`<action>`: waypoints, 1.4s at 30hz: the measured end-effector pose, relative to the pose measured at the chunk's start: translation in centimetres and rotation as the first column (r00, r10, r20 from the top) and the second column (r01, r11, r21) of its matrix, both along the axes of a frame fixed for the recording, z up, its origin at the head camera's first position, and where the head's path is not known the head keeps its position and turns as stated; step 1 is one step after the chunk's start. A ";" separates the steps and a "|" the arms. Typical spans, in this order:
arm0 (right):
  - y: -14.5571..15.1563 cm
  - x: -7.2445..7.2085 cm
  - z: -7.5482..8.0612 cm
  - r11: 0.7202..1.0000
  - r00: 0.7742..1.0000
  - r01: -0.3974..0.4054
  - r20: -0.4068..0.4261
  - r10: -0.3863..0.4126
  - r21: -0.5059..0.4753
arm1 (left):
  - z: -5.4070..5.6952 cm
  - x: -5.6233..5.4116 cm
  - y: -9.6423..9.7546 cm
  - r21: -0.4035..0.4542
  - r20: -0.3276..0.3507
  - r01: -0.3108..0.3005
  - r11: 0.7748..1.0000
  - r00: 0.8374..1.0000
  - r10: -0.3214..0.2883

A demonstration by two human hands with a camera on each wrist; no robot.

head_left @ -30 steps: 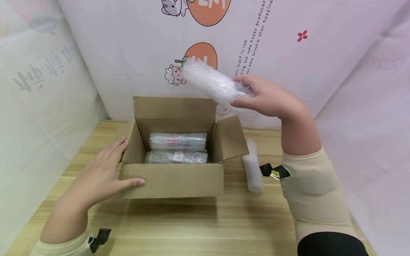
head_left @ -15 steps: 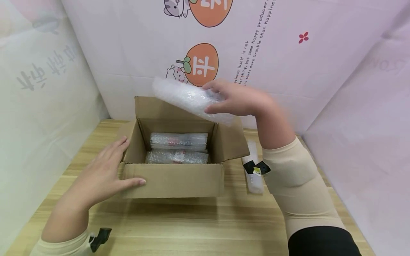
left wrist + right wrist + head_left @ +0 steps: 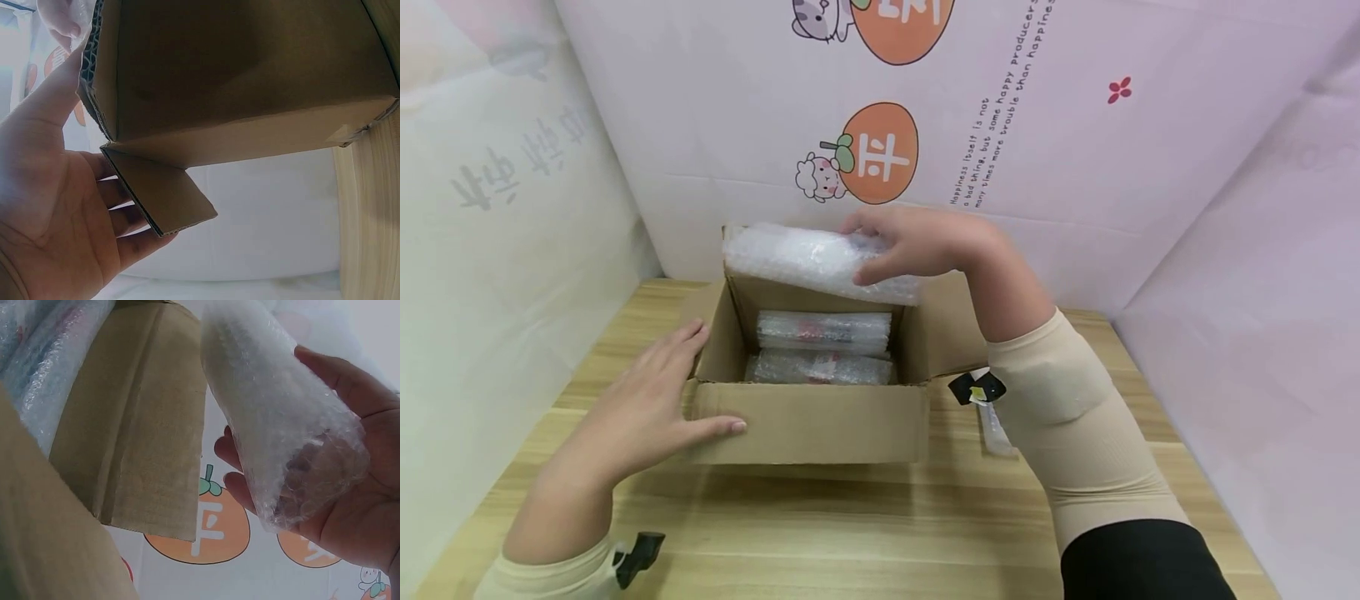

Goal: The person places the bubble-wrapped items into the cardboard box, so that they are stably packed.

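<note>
An open cardboard box (image 3: 808, 429) stands on the table with its flaps spread. My left hand (image 3: 647, 408) rests at its near left corner, thumb extended along the front flap and fingers lying against the left flap (image 3: 159, 190). My right hand (image 3: 917, 242) grips a bubble-wrapped roll (image 3: 797, 254) near its right end. In the right wrist view, this bubble-wrapped roll (image 3: 262, 400) sits between thumb and fingers. It is held over the box's back flap, nearly level. Two more wrapped rolls, one behind (image 3: 823, 331) and one in front (image 3: 820, 367), lie side by side inside the box.
Another wrapped roll (image 3: 995, 429) lies on the wooden table (image 3: 805, 533) right of the box, mostly hidden by my right forearm. A printed white backdrop (image 3: 1037, 125) rises behind the box, with pale sheets at both sides.
My right hand has carried the wrapped roll left and down, from the upper right to above the box's back edge. The roll has turned closer to level. My left hand stays in place.
</note>
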State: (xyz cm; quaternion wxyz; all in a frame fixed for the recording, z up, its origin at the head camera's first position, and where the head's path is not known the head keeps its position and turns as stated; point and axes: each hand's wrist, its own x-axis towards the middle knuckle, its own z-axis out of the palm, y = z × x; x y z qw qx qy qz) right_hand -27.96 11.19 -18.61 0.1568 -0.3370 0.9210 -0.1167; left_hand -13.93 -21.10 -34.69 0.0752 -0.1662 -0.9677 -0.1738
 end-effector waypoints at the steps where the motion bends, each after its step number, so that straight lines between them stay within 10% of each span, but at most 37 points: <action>1: -0.1 0.0 0.0 1.000 1.000 -0.006 0.009 0.006 0.008 | 0.0 0.0 0.0 -0.002 0.003 0.000 1.000 1.000 0.000; 15: -1.9 -0.7 -1.2 0.986 0.981 -0.114 0.173 0.093 0.119 | -0.1 -0.1 -0.1 0.001 0.010 -0.008 1.000 1.000 0.008; 33: -5.2 -0.9 -3.1 0.945 0.983 -0.122 0.167 0.074 0.302 | -0.3 -0.3 -0.2 -0.003 0.013 -0.025 1.000 1.000 0.025; 42: -5.4 -0.7 -2.1 0.970 0.983 -0.101 0.174 0.063 0.220 | -0.2 -0.3 -0.3 0.001 0.012 -0.019 1.000 1.000 0.019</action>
